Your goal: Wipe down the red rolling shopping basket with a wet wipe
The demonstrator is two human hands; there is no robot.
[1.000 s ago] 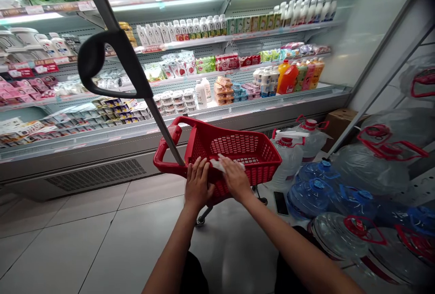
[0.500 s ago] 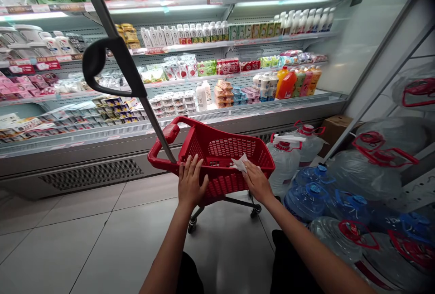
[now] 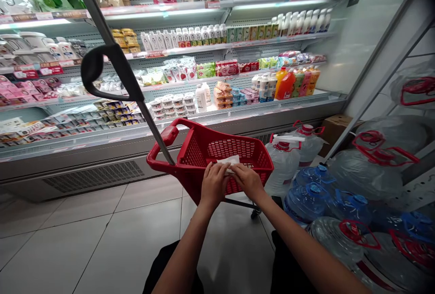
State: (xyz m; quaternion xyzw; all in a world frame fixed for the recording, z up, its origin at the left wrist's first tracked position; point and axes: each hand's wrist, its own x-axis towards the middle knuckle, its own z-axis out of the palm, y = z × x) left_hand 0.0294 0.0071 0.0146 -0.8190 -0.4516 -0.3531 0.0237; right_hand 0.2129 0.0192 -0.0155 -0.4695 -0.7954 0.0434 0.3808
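In front of me is a red plastic shopping cart (image 3: 234, 147) with perforated walls. Over its near rim my two hands meet at a white tissue (image 3: 230, 160). My right hand (image 3: 247, 178) grips the tissue, its fingers closed on it from the right. My left hand (image 3: 214, 183) has its fingers bent over the tissue's left part, pressed together on it at the rim. The fingertips are partly hidden behind the hands. A grey metal pole with a black handle (image 3: 112, 74) rises from the cart's left end.
Beyond the cart runs a refrigerated display (image 3: 217, 117) with shelves of bottles, cups and pouches. Large water bottles (image 3: 314, 196) crowd the floor on the right, near a cardboard box (image 3: 335, 126). Grey floor tiles (image 3: 142, 217) spread out on the left.
My left hand has moved right along the cart's rim, from lying open on it to the tissue. My right hand has come left with the tissue, so both hands now meet.
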